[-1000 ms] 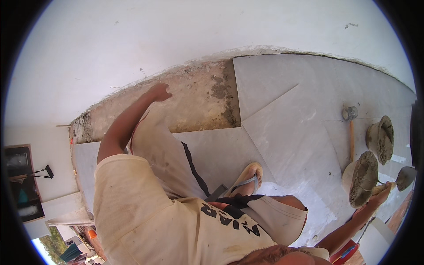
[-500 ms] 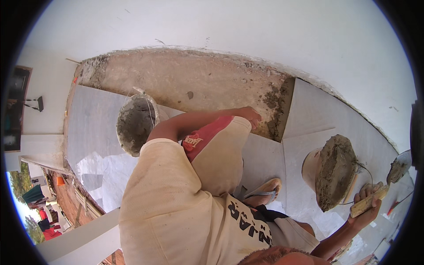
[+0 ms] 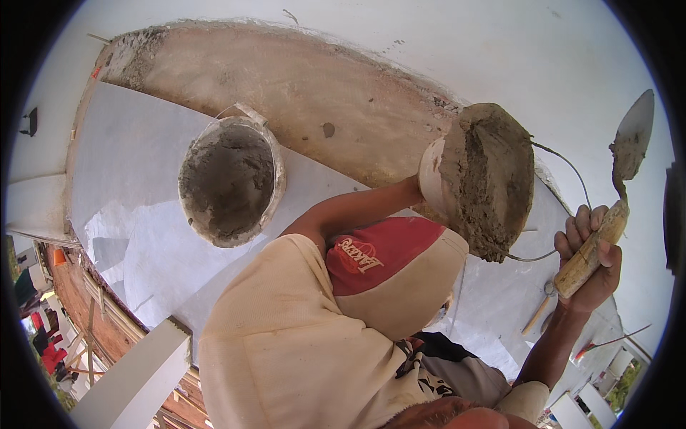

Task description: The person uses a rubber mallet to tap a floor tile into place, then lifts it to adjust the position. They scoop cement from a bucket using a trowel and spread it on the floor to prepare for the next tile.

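Note:
My right hand [image 3: 589, 261] is closed round the wooden handle of a trowel [image 3: 634, 136], whose blade points up and carries grey mortar. The wire handle of a mortar-filled bucket [image 3: 433, 171] also runs into that hand. Raised and tipped on its side, this bucket has its mouth facing right. My left arm reaches across to the bucket's base; the wrist of my left hand [image 3: 414, 187] shows there, but its fingers are hidden behind the bucket. To the left stands a second bucket [image 3: 278, 168], upright, its inside coated with grey mortar.
Large grey tiles [image 3: 143, 157] cover the floor. Beyond them a bare, rough strip [image 3: 286, 86] runs along the white wall [image 3: 457, 36]. A wooden-handled tool [image 3: 536, 316] lies at right. A pale post [image 3: 136, 375] rises at lower left; an orange bucket [image 3: 59, 257] is outside.
The full bucket has risen off the tiles and swung toward the wall. My right hand has come up with the trowel. My left hand has gone from above the bare strip to the bucket's base.

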Demonstrator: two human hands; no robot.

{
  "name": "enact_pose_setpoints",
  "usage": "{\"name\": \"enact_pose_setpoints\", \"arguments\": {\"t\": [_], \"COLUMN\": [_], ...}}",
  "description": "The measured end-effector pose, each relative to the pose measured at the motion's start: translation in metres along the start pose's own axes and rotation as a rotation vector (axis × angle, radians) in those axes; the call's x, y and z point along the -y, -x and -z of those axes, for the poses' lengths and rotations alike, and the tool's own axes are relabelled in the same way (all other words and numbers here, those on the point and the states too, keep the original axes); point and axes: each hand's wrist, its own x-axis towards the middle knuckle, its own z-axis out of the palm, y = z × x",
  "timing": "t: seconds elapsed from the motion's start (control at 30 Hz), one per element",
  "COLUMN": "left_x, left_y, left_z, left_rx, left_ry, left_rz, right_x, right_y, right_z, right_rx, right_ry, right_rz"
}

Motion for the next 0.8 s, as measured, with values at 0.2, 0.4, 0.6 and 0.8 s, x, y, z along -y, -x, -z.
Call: {"name": "enact_pose_setpoints", "arguments": {"t": [0.2,0.4,0.6,0.8], "left_x": [-0.09,-0.128,-0.123,-0.108], "left_y": [0.056,0.076,0.071,0.056], "left_z": [-0.03,-0.037,-0.043,-0.069], "left_rx": [-0.369,-0.997,-1.34,-1.343], "left_ry": [-0.354,-0.911,-1.315,-1.797], "left_rz": [-0.386,-0.446,-0.432,-0.246], "right_x": [-0.076,-0.169,-0.255,-0.292], "right_y": [-0.039,-0.075,-0.104,-0.103], "right_z": [0.006,0.007,0.034,0.046], "right_rx": [0.114,0.167,0.004,-0.092], "right_ry": [0.326,0.458,0.509,0.405], "right_rz": [0.013,-0.095,-0.155,-0.216]}}
